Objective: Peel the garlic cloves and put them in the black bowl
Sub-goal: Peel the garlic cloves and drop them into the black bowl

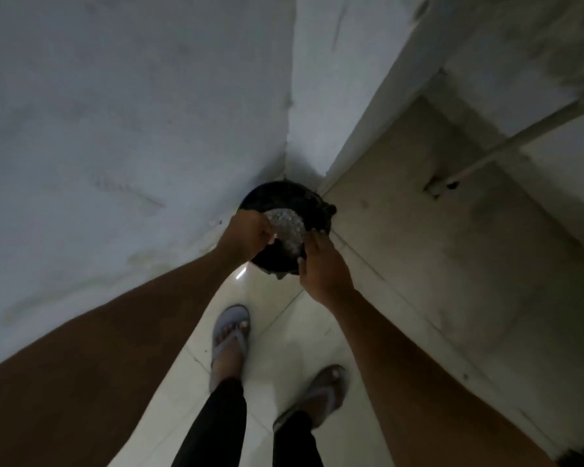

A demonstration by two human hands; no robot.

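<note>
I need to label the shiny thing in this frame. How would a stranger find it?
Start at the corner where the two pale walls meet the tiled floor. A black round container sits there, and both hands reach over it. Between the left hand and right hand is a glittery silver piece, the only bright, sparkling surface there.

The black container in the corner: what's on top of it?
Both hands, left and right, hold a sparkly, silvery round piece over the black container. It and the hands cover most of the opening, so what is inside stays hidden. No garlic shows.

hands (246, 235) tipping dish (287, 230), black bin (284, 197)
</note>
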